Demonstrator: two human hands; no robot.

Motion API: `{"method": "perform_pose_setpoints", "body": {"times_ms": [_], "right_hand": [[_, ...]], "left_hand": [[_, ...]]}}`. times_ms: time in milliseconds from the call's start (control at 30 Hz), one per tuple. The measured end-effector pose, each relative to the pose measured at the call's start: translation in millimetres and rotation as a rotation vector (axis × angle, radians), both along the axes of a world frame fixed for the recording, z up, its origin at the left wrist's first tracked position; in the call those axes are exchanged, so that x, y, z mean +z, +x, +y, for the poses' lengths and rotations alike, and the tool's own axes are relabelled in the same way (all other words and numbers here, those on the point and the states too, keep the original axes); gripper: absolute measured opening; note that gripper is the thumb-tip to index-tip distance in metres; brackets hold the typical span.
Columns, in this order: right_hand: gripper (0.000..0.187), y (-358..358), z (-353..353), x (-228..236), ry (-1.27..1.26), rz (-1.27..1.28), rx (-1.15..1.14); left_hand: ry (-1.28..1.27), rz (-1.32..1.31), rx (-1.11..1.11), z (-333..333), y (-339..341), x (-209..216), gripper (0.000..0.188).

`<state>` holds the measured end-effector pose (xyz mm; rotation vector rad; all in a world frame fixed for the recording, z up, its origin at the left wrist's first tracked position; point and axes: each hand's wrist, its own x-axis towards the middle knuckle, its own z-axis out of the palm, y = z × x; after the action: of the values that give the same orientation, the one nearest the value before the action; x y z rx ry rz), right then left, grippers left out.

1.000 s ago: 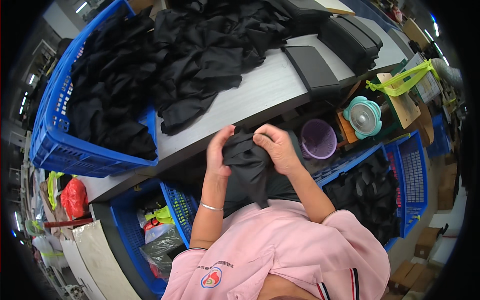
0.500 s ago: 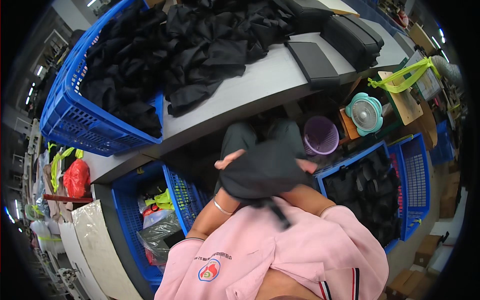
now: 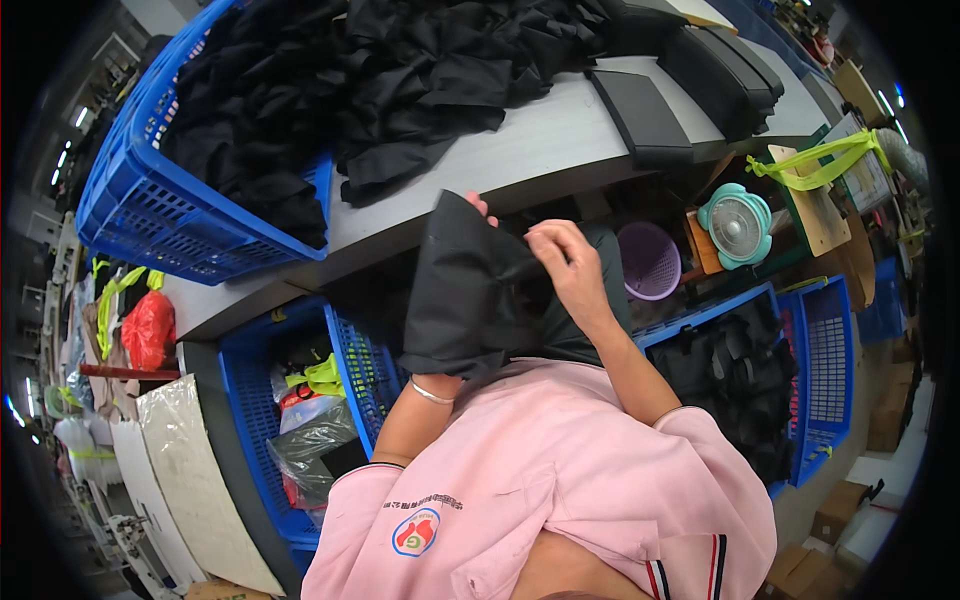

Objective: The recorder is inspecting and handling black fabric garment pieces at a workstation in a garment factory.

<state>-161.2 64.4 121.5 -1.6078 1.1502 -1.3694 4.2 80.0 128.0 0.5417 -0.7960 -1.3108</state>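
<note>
A black fabric piece (image 3: 465,285), folded and shaped like a pouch or sleeve, hangs over my left forearm above my lap. Most of my left hand (image 3: 482,207) is hidden by the cloth; only its fingertips show, curled at the far upper edge. A silver bangle sits on that wrist, just below the cloth's lower edge. My right hand (image 3: 568,255) is at the fabric's right side, fingers bent and closed on its edge. Ahead, a large heap of similar black fabric pieces (image 3: 420,90) covers the grey table (image 3: 560,120) and spills from a blue crate (image 3: 190,225).
Black padded pieces (image 3: 640,115) stand on the table's right. Below are a purple basket (image 3: 650,262) and a teal fan (image 3: 735,226). A blue crate of black parts (image 3: 720,390) is at my right; another blue crate (image 3: 245,400) with bags and cloth stands at my left.
The fabric piece has swung from lying across my lap to standing upright on my left arm. My left hand has moved forward behind it. The right hand has come up into view, farther forward.
</note>
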Motion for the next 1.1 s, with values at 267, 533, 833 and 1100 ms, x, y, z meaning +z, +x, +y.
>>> {"method": "perform_pose_setpoints", "body": {"times_ms": [267,533,833,1100], "right_hand": [[0.018,-13.3,-13.7,17.1,0.311,-0.386,0.497],[0.02,-12.0,-102.5,14.5,0.529,-0.486,0.3],[0.043,-0.2,-57.2,14.5,-0.181,0.39,-0.048],[0.015,-21.1,-88.8,5.3,0.183,0.006,0.577]], "left_hand": [[0.076,-0.095,-0.074,-20.3,22.2,-17.1,0.063],[-0.194,-1.146,0.089,-21.3,4.4,-136.9,0.042],[-0.14,-1.623,0.1,-43.2,32.5,-73.0,0.052],[0.237,-0.933,-0.158,-40.2,34.7,-105.0,0.051]]}}
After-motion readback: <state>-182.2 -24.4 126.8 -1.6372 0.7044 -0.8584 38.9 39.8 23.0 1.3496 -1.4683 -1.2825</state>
